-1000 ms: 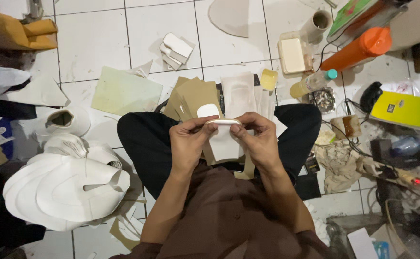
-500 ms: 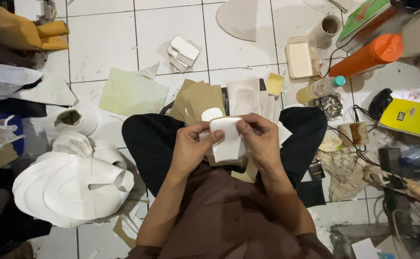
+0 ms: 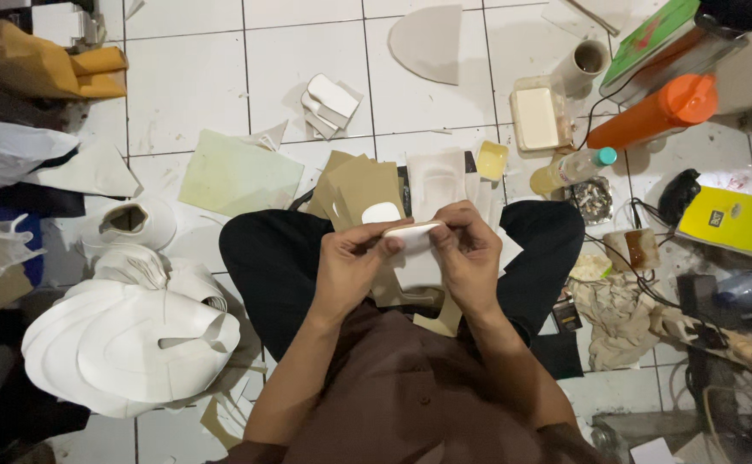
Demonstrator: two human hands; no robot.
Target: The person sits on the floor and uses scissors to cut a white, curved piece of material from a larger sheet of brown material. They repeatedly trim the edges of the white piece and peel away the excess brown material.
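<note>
On the white tiled floor, left of my crossed legs, I note a large stack of white cut sheets, the biggest item present. Beyond the legs lies a pale green sheet, with brown card pieces just beside it. Far right of the legs, an orange bottle lies tilted. Directly above my lap, both hands meet: the left hand and right hand each pinch one small white curved piece edge-on between thumb and fingertips, fingers curled tightly around it.
</note>
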